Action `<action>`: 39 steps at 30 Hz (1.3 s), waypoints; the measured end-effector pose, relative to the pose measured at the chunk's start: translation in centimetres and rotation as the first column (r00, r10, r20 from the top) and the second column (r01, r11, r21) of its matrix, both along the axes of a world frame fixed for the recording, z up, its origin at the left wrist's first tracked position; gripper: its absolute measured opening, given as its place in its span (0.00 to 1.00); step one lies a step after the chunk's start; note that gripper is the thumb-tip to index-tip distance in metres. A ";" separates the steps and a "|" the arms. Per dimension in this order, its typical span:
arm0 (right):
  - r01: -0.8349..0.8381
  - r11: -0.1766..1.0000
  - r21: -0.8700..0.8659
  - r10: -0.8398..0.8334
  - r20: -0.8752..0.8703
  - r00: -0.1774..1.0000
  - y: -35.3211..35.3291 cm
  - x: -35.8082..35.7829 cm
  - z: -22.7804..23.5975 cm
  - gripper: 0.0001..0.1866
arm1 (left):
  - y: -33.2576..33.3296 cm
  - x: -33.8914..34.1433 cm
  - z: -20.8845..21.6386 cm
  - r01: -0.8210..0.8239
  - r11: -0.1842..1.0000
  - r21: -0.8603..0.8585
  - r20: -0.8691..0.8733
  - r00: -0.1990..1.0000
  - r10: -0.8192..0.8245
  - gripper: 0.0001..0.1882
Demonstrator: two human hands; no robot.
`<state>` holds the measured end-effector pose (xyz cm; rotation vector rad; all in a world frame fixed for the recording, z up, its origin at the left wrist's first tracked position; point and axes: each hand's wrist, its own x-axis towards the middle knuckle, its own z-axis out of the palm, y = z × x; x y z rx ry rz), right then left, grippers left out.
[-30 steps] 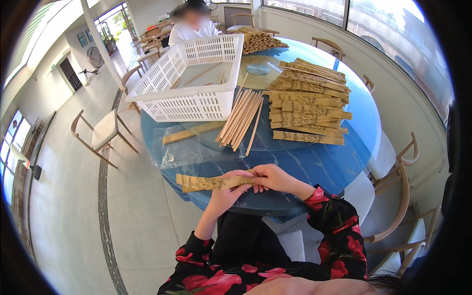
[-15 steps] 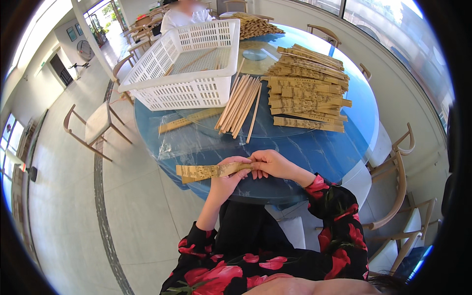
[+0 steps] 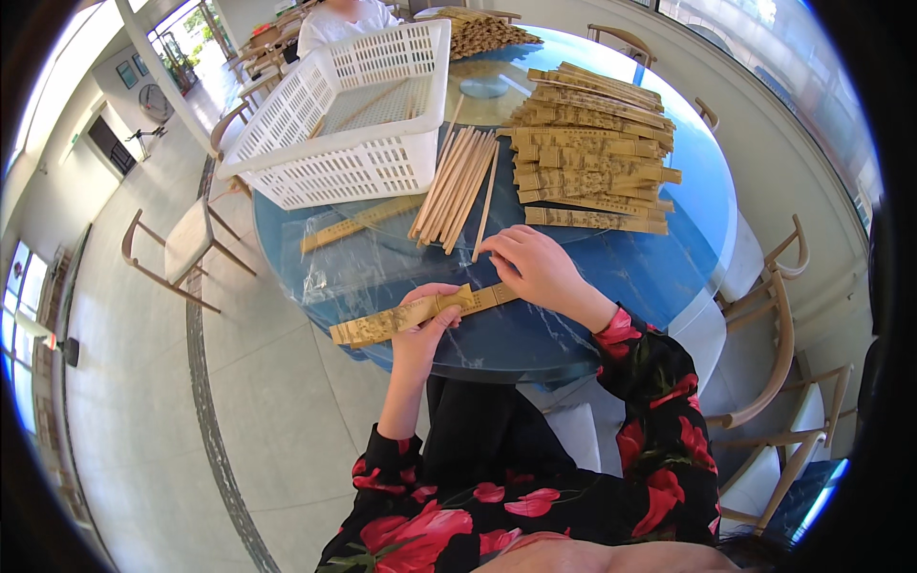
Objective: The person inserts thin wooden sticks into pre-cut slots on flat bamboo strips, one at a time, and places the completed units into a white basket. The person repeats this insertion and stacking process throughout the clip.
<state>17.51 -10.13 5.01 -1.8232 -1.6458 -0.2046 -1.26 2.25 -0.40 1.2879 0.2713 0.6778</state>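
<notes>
My left hand (image 3: pixel 428 315) pinches a long gold-brown printed paper sleeve (image 3: pixel 368 328) between thumb and fingers, above the near table edge. The sleeve's printed strip runs on past my thumb, its right end passing under my right hand (image 3: pixel 540 269). Bent but apart, the right fingers reach to the near end of a single wooden chopstick (image 3: pixel 486 205). Whether they touch it I cannot tell. That stick lies just right of a bundle of wooden chopsticks (image 3: pixel 453 191). Beyond my right hand is a stacked pile of matching paper sleeves (image 3: pixel 592 158).
A white plastic basket (image 3: pixel 334 167) with a few sticks inside stands at the far left of the round blue table (image 3: pixel 564 329). Clear plastic film (image 3: pixel 344 272) and another sleeve (image 3: pixel 353 224) lie before it. A person (image 3: pixel 339 31) sits across, near another pile (image 3: pixel 487 36). Chairs surround the table.
My right hand has let go of the sleeve and moved forward to the near end of the single chopstick. The sleeve stays in my left hand, now tilted up toward the right.
</notes>
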 end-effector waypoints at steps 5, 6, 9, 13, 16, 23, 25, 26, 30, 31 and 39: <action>0.030 0.999 -0.011 -0.021 0.473 0.881 1.3 1.8 -1.0 0.19 | -0.1 -0.1 0.2 0.005 1.000 0.000 0.003 1.000 -0.005 0.14; 0.015 1.000 0.004 -0.015 0.495 0.869 1.5 2.2 -1.4 0.18 | -0.1 -0.1 0.2 0.002 1.000 0.002 0.003 1.000 -0.002 0.14; 0.005 0.999 -0.038 0.014 0.479 0.878 1.3 2.3 -1.4 0.15 | -0.3 -0.1 0.2 -0.005 1.000 0.005 0.004 1.000 0.005 0.13; -0.075 0.991 0.108 0.015 0.471 0.882 0.6 2.5 -0.7 0.14 | -0.2 -0.1 0.1 0.013 1.000 0.014 0.010 1.000 -0.013 0.13; -0.111 0.904 0.413 -0.067 0.392 0.918 -0.3 3.4 0.8 0.12 | -0.2 -0.2 0.0 -0.002 1.000 0.004 0.022 1.000 0.002 0.13; 0.217 0.672 0.708 0.579 -0.685 0.442 -3.7 6.1 2.6 0.05 | -0.4 -0.3 0.3 -0.042 0.999 -0.014 0.042 0.998 0.042 0.14; 0.198 0.741 0.642 0.608 -0.766 0.208 -3.7 6.9 2.0 0.05 | -0.4 -0.2 0.1 -0.049 0.999 -0.018 0.051 0.997 0.050 0.15; 0.165 0.758 0.631 0.620 -0.776 0.118 -3.4 7.2 1.4 0.05 | -0.4 -0.2 0.0 -0.057 0.998 -0.022 0.057 0.997 0.058 0.15; 0.156 0.788 0.596 0.600 -0.799 0.024 -3.0 7.3 0.6 0.05 | -0.3 -0.4 -0.3 -0.068 0.997 -0.034 0.072 0.995 0.070 0.14; 0.165 0.789 0.592 0.596 -0.802 0.030 -3.0 7.3 0.7 0.05 | -0.3 -0.4 -0.4 -0.068 0.997 -0.034 0.076 0.995 0.070 0.14; 0.172 0.797 0.579 0.571 -0.815 0.097 -3.2 7.7 0.3 0.06 | -0.6 -0.4 0.0 -0.074 0.997 -0.032 0.116 0.990 0.077 0.15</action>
